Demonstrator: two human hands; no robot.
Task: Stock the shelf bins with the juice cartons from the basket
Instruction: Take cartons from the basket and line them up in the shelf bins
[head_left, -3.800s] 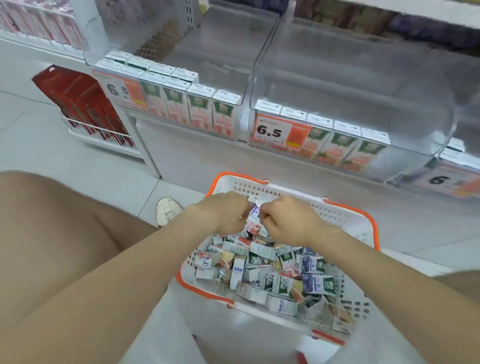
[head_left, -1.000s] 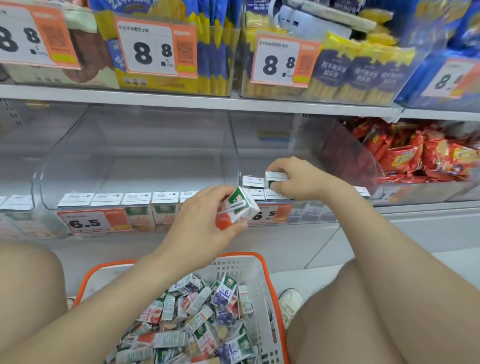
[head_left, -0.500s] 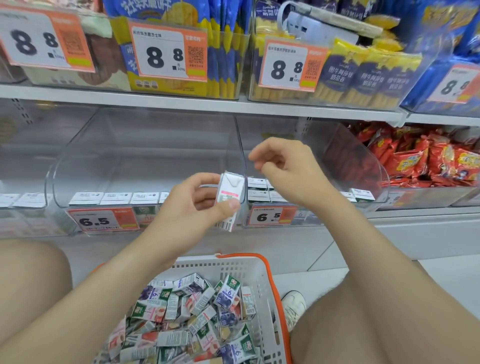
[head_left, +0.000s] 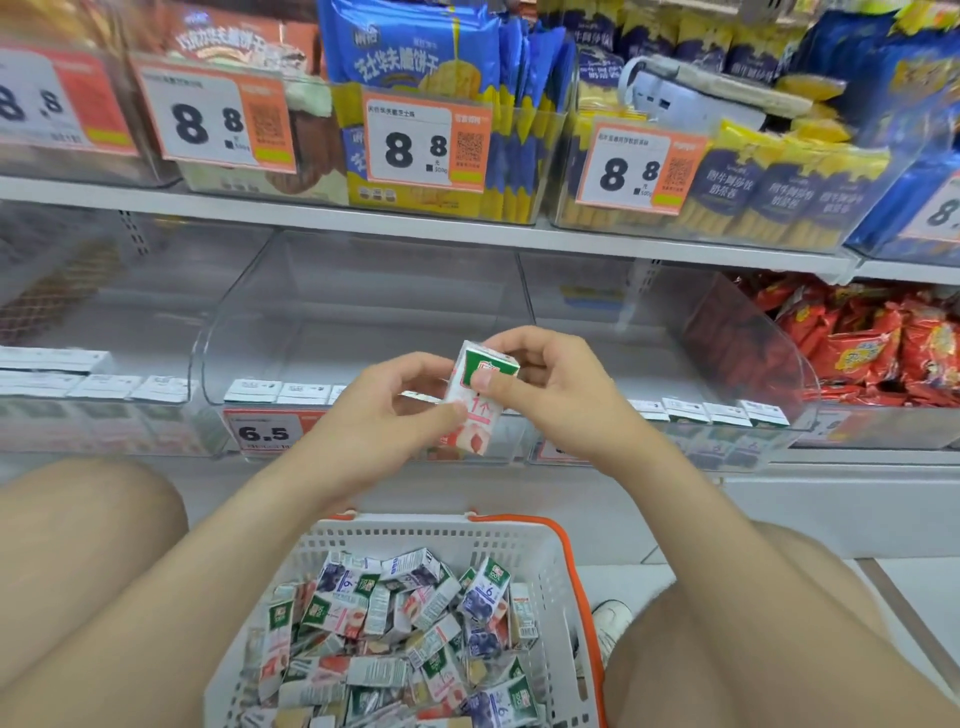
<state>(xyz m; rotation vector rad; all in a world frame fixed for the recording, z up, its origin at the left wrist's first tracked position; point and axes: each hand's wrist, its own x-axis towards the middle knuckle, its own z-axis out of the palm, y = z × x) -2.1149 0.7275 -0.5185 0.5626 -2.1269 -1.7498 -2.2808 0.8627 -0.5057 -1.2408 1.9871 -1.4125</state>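
Both hands hold one small juice carton (head_left: 480, 397), white with a green top and a peach picture, in front of the clear shelf bins. My left hand (head_left: 387, 415) pinches its lower left side. My right hand (head_left: 550, 392) grips its top, thumb on the front. Below, a white basket with an orange rim (head_left: 569, 566) holds several loose cartons (head_left: 405, 639). The middle clear bin (head_left: 358, 322) has a row of cartons (head_left: 278, 392) along its front. The right clear bin (head_left: 727, 332) also has cartons (head_left: 711, 413) at its front.
Price tags reading 6.5 (head_left: 265, 431) hang on the bin fronts. The shelf above (head_left: 415, 223) carries blue and yellow snack packs with 8.8 tags. Red snack bags (head_left: 878, 348) fill the bin at right. My knees flank the basket; a white shoe (head_left: 610, 621) shows beside it.
My right hand came back from the right bin and took hold of the carton's top. The carton, held by my left hand alone before, is now between both hands.
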